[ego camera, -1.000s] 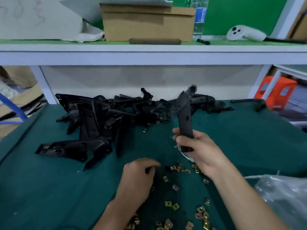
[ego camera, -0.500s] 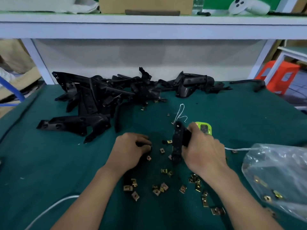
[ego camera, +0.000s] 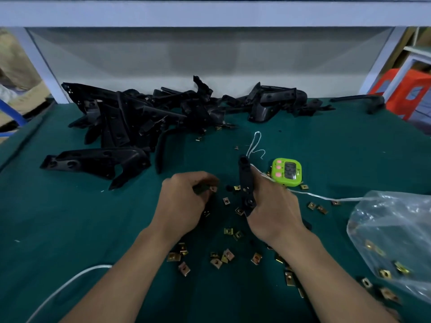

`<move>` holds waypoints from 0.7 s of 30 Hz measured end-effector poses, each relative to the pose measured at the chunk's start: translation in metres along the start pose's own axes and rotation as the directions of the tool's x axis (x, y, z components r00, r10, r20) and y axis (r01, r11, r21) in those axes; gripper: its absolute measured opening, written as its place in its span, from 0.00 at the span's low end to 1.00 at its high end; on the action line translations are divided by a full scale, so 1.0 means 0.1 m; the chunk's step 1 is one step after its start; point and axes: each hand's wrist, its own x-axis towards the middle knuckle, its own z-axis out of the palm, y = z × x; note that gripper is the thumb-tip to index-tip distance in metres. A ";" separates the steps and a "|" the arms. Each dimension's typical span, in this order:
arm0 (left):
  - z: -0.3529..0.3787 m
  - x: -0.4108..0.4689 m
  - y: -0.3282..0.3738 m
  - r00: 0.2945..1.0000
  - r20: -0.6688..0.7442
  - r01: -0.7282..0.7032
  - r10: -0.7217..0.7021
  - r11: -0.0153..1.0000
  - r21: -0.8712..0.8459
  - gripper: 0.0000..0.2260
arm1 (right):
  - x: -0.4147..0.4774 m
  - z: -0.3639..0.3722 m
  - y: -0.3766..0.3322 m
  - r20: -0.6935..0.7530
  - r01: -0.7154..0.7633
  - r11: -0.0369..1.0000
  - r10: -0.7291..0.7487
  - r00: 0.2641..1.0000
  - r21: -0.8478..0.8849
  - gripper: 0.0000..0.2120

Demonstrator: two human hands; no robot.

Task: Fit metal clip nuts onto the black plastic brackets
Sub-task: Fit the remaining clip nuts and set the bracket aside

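Note:
My right hand (ego camera: 272, 206) grips a long black plastic bracket (ego camera: 246, 183) and holds it nearly upright over the green mat. My left hand (ego camera: 184, 201) is just to its left, fingers curled, pinching a brass-coloured clip nut (ego camera: 213, 189) at the fingertips. Several loose clip nuts (ego camera: 221, 257) lie scattered on the mat below and between both hands. A heap of black brackets (ego camera: 140, 120) fills the back left of the table, with a single large bracket (ego camera: 93, 159) lying in front of it.
A green digital timer (ego camera: 288, 171) sits just right of the held bracket, with white string (ego camera: 326, 197) running from it. A clear plastic bag (ego camera: 391, 241) holding clip nuts lies at the right. A white cable (ego camera: 70, 285) crosses the near left. A shelf beam runs overhead.
My right hand brought the bracket down from the back heap toward me, next to the timer. My left hand stayed among the nuts and now pinches one. The view tilted downward.

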 end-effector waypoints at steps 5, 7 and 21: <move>0.06 -0.03 0.04 0.988 0.082 -0.147 0.131 0.962 0.230 0.12 | 0.02 0.00 0.05 0.000 -0.013 0.998 0.013 1.000 0.054 0.08; 0.12 -0.03 0.07 0.979 0.165 -0.165 0.121 0.943 0.287 0.11 | 0.03 0.01 0.06 -0.007 -0.012 0.998 0.012 1.000 0.055 0.07; 0.12 -0.08 0.18 0.995 -0.101 0.004 -0.016 0.993 -0.116 0.09 | 0.02 0.00 0.07 0.012 0.001 0.999 -0.001 1.000 0.037 0.10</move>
